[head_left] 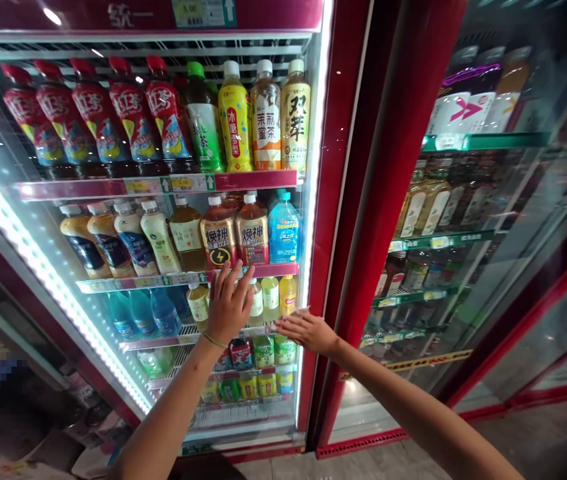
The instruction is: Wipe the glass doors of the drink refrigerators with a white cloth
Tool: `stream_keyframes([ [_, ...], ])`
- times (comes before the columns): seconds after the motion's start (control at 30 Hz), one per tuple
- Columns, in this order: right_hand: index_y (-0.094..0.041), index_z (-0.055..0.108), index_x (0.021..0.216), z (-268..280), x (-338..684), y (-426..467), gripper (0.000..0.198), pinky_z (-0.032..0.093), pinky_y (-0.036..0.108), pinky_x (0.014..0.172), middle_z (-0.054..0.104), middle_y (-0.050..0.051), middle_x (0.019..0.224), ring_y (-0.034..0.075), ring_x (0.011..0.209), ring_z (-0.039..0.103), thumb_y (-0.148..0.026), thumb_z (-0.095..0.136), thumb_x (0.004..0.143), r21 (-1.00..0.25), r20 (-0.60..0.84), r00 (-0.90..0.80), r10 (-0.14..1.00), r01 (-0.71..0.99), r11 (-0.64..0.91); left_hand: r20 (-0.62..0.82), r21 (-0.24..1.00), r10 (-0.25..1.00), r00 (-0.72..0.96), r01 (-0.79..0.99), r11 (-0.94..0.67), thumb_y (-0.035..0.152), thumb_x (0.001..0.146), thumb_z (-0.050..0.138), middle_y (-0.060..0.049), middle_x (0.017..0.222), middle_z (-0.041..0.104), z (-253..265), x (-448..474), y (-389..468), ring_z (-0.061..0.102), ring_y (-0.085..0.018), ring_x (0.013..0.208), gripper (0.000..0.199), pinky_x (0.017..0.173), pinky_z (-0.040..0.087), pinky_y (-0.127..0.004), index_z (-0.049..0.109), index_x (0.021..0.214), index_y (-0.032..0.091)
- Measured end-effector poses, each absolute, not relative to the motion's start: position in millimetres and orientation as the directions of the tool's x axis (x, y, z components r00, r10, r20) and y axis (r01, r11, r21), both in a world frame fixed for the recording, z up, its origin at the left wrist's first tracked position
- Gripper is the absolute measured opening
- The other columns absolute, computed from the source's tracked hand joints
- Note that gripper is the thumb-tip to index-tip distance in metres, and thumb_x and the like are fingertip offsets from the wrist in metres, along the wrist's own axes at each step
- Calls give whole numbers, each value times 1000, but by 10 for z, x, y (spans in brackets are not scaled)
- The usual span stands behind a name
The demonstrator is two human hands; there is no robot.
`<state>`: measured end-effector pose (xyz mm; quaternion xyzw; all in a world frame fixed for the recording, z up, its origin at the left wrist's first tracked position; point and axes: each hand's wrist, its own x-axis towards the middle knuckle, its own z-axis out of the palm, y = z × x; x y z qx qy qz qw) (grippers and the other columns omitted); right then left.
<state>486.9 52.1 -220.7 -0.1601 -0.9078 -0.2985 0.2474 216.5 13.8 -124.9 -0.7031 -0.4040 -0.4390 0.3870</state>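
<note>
My left hand [228,303] is raised before the lit drinks fridge, fingers stretched out, with nothing seen in it. Its fingertips overlap the shelf edge under two dark bottles with gold and red labels [219,233]. Lower and to the right, my right hand [313,331] reaches to the fridge's right side, fingers extended and close together. Beside its fingers shows a small yellow bottle [287,295]. A blue bottle [284,230] stands on the shelf above. Reflections suggest glass in front of the shelves; whether either palm touches it, I cannot tell.
Red-capped tea bottles [119,113] line the top shelf, and a yellow bottle [235,120] stands farther right. A red frame [388,180] separates this fridge from a second glass-fronted fridge with bottles on green-edged shelves [483,141]. Grey floor [283,468] shows below.
</note>
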Motion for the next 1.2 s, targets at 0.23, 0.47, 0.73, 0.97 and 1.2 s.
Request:
stream_keyframes([
  [0.23, -35, 15, 166, 22, 4910, 1028, 65, 18, 56, 132, 24, -2, 173, 26, 160, 21, -45, 40, 107, 437, 711, -651, 267, 706, 558, 940, -190, 199, 277, 910, -370, 21, 95, 64, -13, 157, 50, -1072, 2140, 269, 32, -32, 156, 66, 129, 25, -57, 42, 157, 26],
  [0.47, -22, 22, 166, 438, 4771, 1048, 66, 14, 58, 133, 20, 3, 174, 30, 162, 9, -51, 28, 108, 282, 888, -406, 219, 853, 438, 935, -187, 220, 279, 913, -363, 21, 96, 63, -12, 158, 49, -1098, 2107, 244, 32, -32, 156, 67, 129, 25, -58, 40, 158, 27],
  [0.73, -31, 60, 142, -2381, 4803, 690, 44, 38, 52, 125, 64, 5, 146, 26, 157, 33, -40, 49, 100, 241, 876, -377, 300, 882, 404, 916, -159, 283, 286, 904, -398, 21, 96, 61, -13, 156, 51, -1329, 2091, 166, 33, -32, 155, 65, 127, 28, -57, 41, 158, 26],
  [0.97, -40, 67, 128, -2735, 4900, 464, 34, 57, 40, 106, 76, -1, 126, 19, 142, 55, -38, 51, 98, 290, 862, -437, 257, 841, 457, 895, -171, 325, 307, 906, -386, 19, 97, 60, -13, 155, 52, -1345, 2052, 94, 35, -32, 155, 62, 128, 27, -56, 43, 156, 26],
  [1.2, -18, 32, 163, -1069, 4920, 1037, 67, 27, 57, 128, 31, 14, 170, 30, 161, 19, -42, 43, 102, 127, 929, -249, 275, 910, 394, 918, -131, 313, 242, 933, -336, 20, 97, 61, -14, 157, 50, -1248, 1725, -35, 32, -33, 156, 65, 127, 28, -59, 40, 158, 27],
])
